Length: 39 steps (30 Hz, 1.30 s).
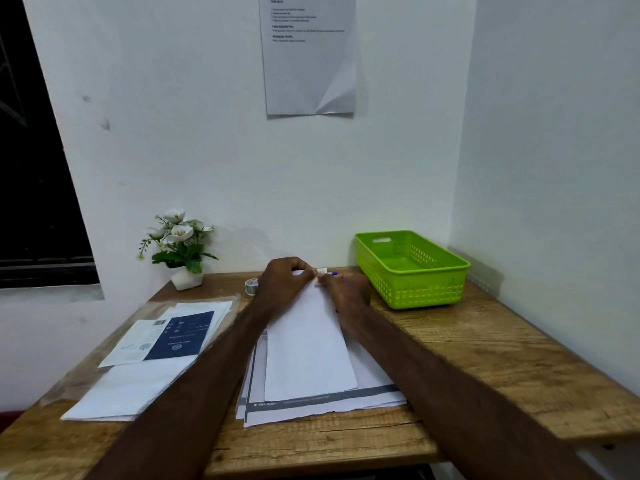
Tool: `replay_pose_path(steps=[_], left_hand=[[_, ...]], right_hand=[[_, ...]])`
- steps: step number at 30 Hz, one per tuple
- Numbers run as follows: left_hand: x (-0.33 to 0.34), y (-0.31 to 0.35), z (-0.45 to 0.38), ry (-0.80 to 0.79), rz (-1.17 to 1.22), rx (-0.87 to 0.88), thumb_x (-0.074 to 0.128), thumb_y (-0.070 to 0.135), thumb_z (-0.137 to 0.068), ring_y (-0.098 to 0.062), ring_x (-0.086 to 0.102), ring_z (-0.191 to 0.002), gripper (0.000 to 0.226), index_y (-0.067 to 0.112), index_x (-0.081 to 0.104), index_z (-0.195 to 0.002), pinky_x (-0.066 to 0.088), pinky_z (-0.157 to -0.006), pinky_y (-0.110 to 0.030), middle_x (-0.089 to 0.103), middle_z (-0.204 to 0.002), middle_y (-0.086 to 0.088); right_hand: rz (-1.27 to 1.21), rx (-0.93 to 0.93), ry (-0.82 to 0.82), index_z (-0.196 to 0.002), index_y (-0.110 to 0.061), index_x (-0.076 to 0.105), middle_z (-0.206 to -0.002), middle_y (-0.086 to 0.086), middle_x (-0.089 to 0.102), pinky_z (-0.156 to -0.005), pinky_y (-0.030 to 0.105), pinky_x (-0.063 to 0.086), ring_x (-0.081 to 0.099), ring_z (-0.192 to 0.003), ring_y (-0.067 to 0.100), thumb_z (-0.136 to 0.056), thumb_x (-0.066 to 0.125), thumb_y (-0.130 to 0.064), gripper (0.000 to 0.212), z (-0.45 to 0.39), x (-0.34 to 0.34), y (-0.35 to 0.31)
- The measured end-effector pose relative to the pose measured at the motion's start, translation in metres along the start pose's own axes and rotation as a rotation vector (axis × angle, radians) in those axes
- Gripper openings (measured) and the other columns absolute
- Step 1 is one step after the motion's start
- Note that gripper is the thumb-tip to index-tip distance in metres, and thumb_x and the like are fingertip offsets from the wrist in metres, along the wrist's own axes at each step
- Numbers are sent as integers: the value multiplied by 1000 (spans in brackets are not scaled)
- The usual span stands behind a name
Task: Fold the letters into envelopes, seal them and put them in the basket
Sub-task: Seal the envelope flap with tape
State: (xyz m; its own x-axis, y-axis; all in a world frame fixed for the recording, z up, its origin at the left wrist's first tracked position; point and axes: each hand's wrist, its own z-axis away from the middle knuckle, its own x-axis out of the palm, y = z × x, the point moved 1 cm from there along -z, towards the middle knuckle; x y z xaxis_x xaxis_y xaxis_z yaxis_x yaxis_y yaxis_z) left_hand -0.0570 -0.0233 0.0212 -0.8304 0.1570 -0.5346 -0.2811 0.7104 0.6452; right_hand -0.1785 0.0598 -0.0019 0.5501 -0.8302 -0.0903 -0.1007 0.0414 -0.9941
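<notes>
A long white envelope (306, 344) lies lengthwise on a stack of printed letters (311, 407) in the middle of the wooden desk. My left hand (282, 284) and my right hand (348, 294) meet at the envelope's far end, fingers pinched on its edge. A small white object with a blue tip (329, 271) shows between the fingertips; what it is cannot be told. The green plastic basket (412, 271) stands at the back right, with nothing visible inside.
A plastic pack of white envelopes with a dark blue label (156, 344) lies at the left. A roll of clear tape (251, 285) and a small potted white flower (180, 249) stand at the back. Walls close the desk behind and to the right.
</notes>
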Motion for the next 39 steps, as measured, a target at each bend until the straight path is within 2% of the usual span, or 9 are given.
replay_pose_path(steps=[5, 10, 15, 20, 23, 27, 29, 32, 39], left_hand=[[1, -2, -3, -31, -34, 9, 72, 40, -86, 8, 65, -82, 14, 34, 72, -74, 49, -74, -25, 73, -80, 20], [2, -2, -2, -30, -56, 26, 71, 39, -88, 7, 65, -81, 15, 32, 73, -75, 49, -74, -26, 73, -80, 19], [0, -5, -3, -31, -12, 15, 71, 42, -84, 2, 68, -85, 15, 33, 74, -73, 54, -81, -32, 75, -82, 19], [-4, -4, -2, -41, 19, 28, 68, 48, -85, 5, 67, -83, 19, 33, 73, -75, 52, -79, -29, 74, -82, 21], [-6, -4, -1, -38, 44, 21, 71, 38, -90, 3, 68, -84, 15, 29, 76, -79, 53, -79, -29, 75, -84, 17], [-7, -4, 0, -20, 25, 8, 67, 44, -86, 3, 68, -84, 17, 31, 76, -80, 51, -75, -26, 74, -83, 19], [-7, -3, 1, -7, 29, 2, 68, 42, -87, 2, 68, -85, 17, 28, 76, -83, 51, -76, -26, 75, -85, 18], [-8, 0, 1, 14, 22, -6, 70, 38, -88, -1, 68, -85, 16, 24, 77, -85, 51, -75, -26, 76, -86, 14], [-11, 5, 4, 38, 53, -14, 73, 32, -89, 5, 66, -79, 12, 23, 77, -82, 46, -68, -16, 75, -84, 12]], right_hand=[[123, -71, 4, -61, -15, 60, -69, 1, 67, -59, 35, 51, 65, -65, 24, -43, 73, -66, 55, 1, -2, 0], [274, -125, 62, -87, -12, 72, -90, 6, 73, -67, 33, 51, 74, -89, 29, -56, 71, -64, 61, 6, -7, -8], [304, -121, 52, -77, -19, 63, -83, 2, 69, -63, 28, 43, 70, -79, 22, -50, 67, -83, 70, 8, -9, -8], [96, -124, -178, -63, -16, 66, -65, -4, 67, -60, 37, 50, 62, -63, 20, -58, 69, -77, 61, -2, 2, 7], [-28, -138, -261, -74, 0, 63, -68, 5, 65, -60, 41, 47, 59, -66, 20, -56, 75, -81, 84, -19, 7, 20], [-83, -175, -341, -83, 13, 62, -73, 8, 62, -62, 36, 43, 56, -69, 18, -46, 82, -80, 102, -8, -4, 8], [-119, -188, -386, -90, 16, 66, -81, 14, 70, -66, 37, 49, 61, -74, 19, -63, 88, -59, 83, 6, -15, -6], [-110, -188, -451, -98, 18, 69, -90, 20, 72, -72, 33, 54, 65, -79, 22, -89, 78, -21, 41, 8, -23, -11], [-78, -178, -519, -98, 1, 76, -86, 9, 76, -64, 23, 56, 70, -71, 13, -90, 74, -9, 13, 11, -27, -14]])
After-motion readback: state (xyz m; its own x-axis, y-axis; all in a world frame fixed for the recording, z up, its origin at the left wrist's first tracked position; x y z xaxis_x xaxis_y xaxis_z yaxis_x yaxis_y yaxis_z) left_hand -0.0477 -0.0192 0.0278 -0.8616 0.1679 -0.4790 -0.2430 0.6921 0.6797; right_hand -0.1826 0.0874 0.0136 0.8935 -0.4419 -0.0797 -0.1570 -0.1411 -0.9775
